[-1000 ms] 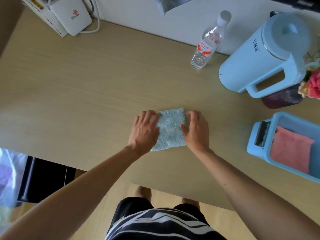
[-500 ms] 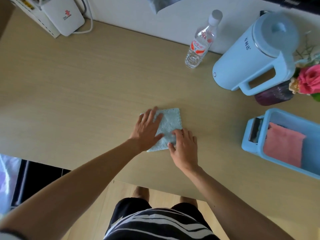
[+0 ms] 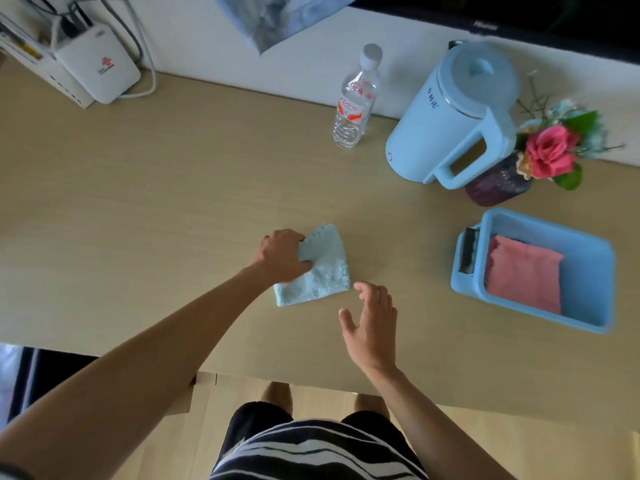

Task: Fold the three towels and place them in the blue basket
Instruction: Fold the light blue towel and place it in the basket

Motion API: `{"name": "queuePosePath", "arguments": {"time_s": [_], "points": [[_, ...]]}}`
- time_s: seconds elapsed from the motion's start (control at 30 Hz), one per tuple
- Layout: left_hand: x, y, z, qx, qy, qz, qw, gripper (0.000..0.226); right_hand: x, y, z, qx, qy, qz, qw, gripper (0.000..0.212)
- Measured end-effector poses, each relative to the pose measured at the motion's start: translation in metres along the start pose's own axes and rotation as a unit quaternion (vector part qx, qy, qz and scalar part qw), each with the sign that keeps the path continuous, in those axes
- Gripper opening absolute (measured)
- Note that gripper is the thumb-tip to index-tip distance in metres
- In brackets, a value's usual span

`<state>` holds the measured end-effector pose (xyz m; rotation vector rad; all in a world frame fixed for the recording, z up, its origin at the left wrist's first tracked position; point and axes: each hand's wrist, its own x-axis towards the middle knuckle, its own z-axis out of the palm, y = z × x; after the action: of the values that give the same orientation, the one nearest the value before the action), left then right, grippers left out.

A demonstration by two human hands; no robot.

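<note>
A folded light blue towel [image 3: 323,271] lies in the middle of the wooden table [image 3: 173,202]. My left hand [image 3: 282,254] grips its left edge, fingers curled around the cloth. My right hand [image 3: 372,323] hovers open just right of and nearer than the towel, not touching it. The blue basket [image 3: 588,258] stands at the right side of the table with a folded pink towel [image 3: 523,273] lying inside it. No third towel is in view.
A clear water bottle [image 3: 355,105], a light blue kettle [image 3: 453,116] and a dark vase of flowers [image 3: 498,183] stand along the back right. A white router [image 3: 100,71] with cables sits at the back left. The table's front edge runs just below my hands.
My right hand has lifted off the towel and drawn back toward me. My left hand went from pressing flat on the towel to gripping its left edge.
</note>
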<state>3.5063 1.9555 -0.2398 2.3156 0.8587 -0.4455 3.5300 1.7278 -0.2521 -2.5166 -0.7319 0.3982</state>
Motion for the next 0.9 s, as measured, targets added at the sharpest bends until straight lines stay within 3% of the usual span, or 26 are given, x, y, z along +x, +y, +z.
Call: {"name": "queuePosePath", "arguments": {"time_s": [0.13,0.23,0.27,0.37,0.43,0.5,0.57,0.63,0.73,0.8,0.9], "points": [[-0.024,0.030,-0.028,-0.139,-0.018,0.018,0.990,0.017,0.009,-0.003,-0.031,0.116,0.018,-0.007,0.993,0.051],[-0.042,0.062,-0.048,-0.326,-0.035,0.024,0.944,0.024,0.026,-0.009,-0.066,0.224,0.031,0.025,0.974,0.057],[-0.047,0.076,-0.054,-0.399,-0.049,0.032,0.915,0.029,0.033,-0.010,-0.081,0.294,0.028,0.054,0.954,0.058],[-0.055,0.119,-0.060,-0.526,-0.071,0.077,0.844,0.045,0.050,-0.011,-0.130,0.516,0.021,0.135,0.846,0.050],[-0.057,0.151,-0.057,-0.556,-0.070,0.100,0.822,0.046,0.057,0.001,-0.161,0.562,0.043,0.120,0.817,0.042],[-0.056,0.184,-0.047,-0.575,-0.054,0.113,0.808,0.042,0.058,0.023,-0.192,0.550,0.064,0.091,0.827,0.042],[-0.052,0.214,-0.034,-0.571,-0.016,0.120,0.812,0.035,0.058,0.048,-0.218,0.498,0.089,0.071,0.860,0.040],[-0.044,0.244,-0.017,-0.532,0.033,0.127,0.837,0.032,0.060,0.077,-0.243,0.436,0.115,0.057,0.891,0.033],[-0.034,0.283,0.011,-0.456,0.061,0.125,0.879,0.051,0.067,0.125,-0.274,0.273,0.127,0.034,0.953,0.024],[-0.025,0.307,0.031,-0.404,0.066,0.163,0.898,0.058,0.072,0.158,-0.288,0.174,0.100,0.030,0.979,0.021],[-0.006,0.330,0.059,-0.256,0.065,0.210,0.941,0.045,0.083,0.193,-0.295,0.087,0.027,0.076,0.993,0.028]]}}
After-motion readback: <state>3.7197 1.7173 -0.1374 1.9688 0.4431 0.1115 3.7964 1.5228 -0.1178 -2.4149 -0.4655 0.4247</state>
